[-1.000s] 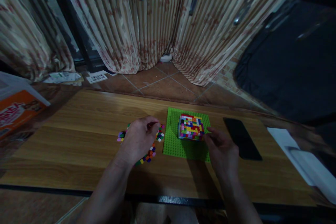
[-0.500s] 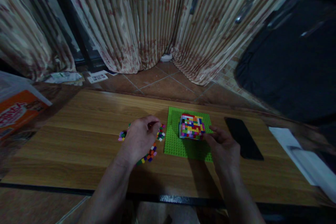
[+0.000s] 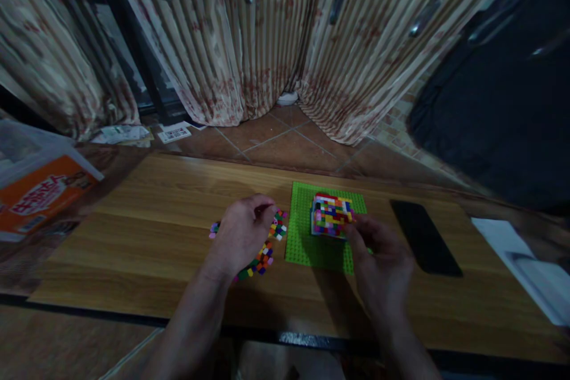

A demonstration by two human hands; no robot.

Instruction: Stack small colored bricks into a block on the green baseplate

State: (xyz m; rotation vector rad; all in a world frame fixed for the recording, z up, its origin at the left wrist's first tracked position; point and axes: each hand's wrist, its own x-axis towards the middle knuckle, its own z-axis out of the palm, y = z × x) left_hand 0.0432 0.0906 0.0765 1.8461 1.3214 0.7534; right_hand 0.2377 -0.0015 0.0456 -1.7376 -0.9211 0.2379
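Observation:
A many-coloured block of small toy bricks [image 3: 329, 214] sits on a green studded baseplate [image 3: 300, 243]. At the block's right edge is my right hand [image 3: 378, 249], thumb and fingers pinched together. Tiny pink and yellow bits show at its fingertips, seemingly a small toy brick [image 3: 353, 215] against the block. My left hand [image 3: 249, 225] hovers over or rests on loose toy bricks [image 3: 262, 260] left of the baseplate; I cannot tell which. Its thumb and fingers are closed together, and whatever they hold is hidden. Part of the loose bricks is covered by this hand.
A black phone-like slab [image 3: 425, 237] lies right of the baseplate on the wooden table [image 3: 133, 237]. Farther right are white sheets or a box [image 3: 525, 267]. A clear tub with an orange label [image 3: 48, 190] stands at the left. Striped curtains [image 3: 267, 41] hang behind the table.
The whole view has shifted slightly, so things appear farther right. My right fingertips have moved a little up along the block's right edge. My left hand stays over the loose bricks.

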